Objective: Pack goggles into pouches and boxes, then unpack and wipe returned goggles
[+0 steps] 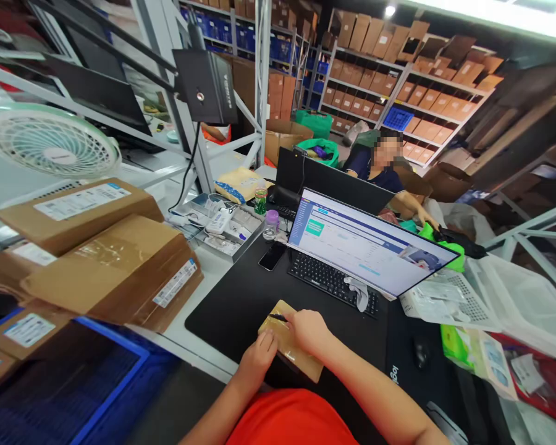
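Observation:
A small flat cardboard parcel (291,352) lies on the black desk mat (231,309) at the near edge, in front of the keyboard (328,279). My left hand (258,357) rests on the parcel's near left edge with fingers curled, holding it down. My right hand (308,330) is closed on a thin black pen-like tool (277,317), its tip on the parcel's top left corner.
A monitor (366,244) stands behind the keyboard, a phone (272,256) to its left. Stacked labelled cartons (115,272) and a blue crate (120,371) are at left, a fan (50,145) above. A mouse (421,353) and bags lie right. Another person sits opposite.

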`<action>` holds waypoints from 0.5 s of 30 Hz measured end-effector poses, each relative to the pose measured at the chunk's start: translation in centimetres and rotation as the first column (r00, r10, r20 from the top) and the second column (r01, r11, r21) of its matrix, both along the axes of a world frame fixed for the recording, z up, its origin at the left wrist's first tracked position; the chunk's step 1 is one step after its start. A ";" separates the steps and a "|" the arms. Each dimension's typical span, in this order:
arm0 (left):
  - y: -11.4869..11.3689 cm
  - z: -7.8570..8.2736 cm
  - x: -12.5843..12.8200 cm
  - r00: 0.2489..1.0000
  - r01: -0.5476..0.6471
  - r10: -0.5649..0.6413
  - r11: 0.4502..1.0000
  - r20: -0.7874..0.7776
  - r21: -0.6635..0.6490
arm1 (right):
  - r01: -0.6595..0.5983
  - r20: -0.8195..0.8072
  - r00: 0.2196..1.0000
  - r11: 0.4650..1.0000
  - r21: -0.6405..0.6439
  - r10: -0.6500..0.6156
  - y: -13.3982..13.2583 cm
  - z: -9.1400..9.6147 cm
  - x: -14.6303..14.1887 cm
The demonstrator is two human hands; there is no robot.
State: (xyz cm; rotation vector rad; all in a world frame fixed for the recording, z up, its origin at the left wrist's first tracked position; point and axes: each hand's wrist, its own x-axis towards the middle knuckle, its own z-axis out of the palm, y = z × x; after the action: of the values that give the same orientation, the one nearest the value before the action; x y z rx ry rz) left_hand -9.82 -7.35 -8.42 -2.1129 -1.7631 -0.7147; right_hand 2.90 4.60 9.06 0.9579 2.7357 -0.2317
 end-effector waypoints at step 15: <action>-0.5 0.0 -0.4 0.997 0.041 -0.043 0.999 0.069 0.024 | -0.047 0.144 0.989 0.998 0.046 0.040 -1.2 1.3 0.5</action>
State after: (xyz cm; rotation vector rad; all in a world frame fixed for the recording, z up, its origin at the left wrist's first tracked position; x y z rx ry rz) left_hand -10.24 -7.82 -8.45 -2.1403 -1.7418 -0.8250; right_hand 3.40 3.42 10.35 0.8896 2.6389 -0.0849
